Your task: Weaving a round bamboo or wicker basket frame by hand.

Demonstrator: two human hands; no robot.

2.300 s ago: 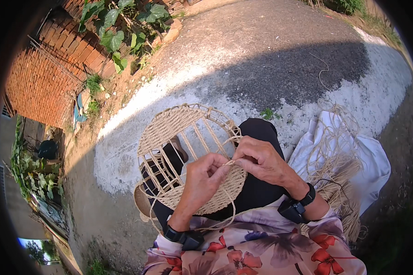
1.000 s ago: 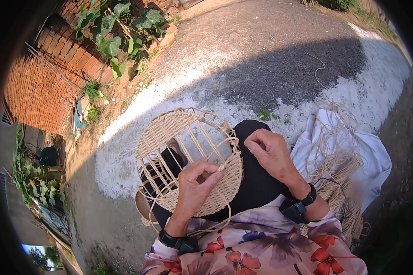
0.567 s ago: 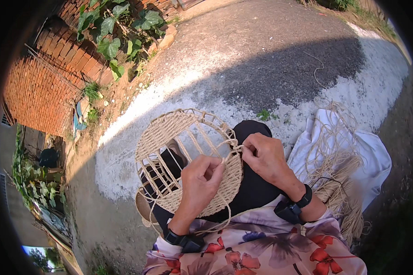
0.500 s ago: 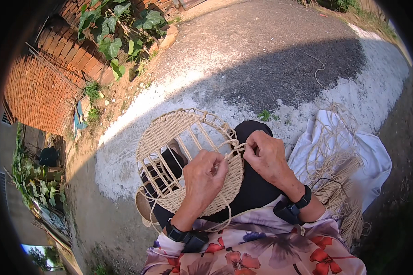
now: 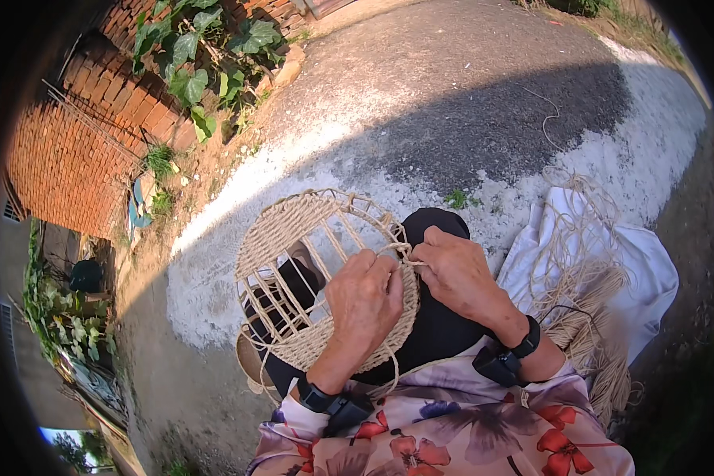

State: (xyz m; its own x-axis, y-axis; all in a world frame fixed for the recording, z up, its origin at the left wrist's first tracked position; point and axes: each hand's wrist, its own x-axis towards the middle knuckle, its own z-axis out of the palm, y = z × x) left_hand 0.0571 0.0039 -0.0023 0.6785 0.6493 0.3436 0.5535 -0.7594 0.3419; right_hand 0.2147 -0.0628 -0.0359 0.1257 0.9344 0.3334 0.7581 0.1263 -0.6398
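Note:
A round, partly woven basket (image 5: 287,230) of pale twisted cord rests on my lap, tilted. Cord fills its far left and near right parts, while bare strands cross the gap between them. My left hand (image 5: 361,300) is closed over the right part of the basket; its fingertips are partly hidden, and a strand seems to run between them. At the right rim, my right hand (image 5: 457,274) pinches the cord (image 5: 409,261) between thumb and fingers. The two hands are close together. A loop of cord hangs below the basket near my left wrist.
A tangled hank of cord (image 5: 583,313) lies on a white cloth (image 5: 646,274) to my right. A loose strand (image 5: 549,119) lies on the pavement ahead. Leafy plants (image 5: 189,59) and a brick wall (image 5: 71,163) stand at the left.
My left hand has moved up and right, closer to the right hand. My right hand has shifted slightly left toward the rim. The basket has barely moved.

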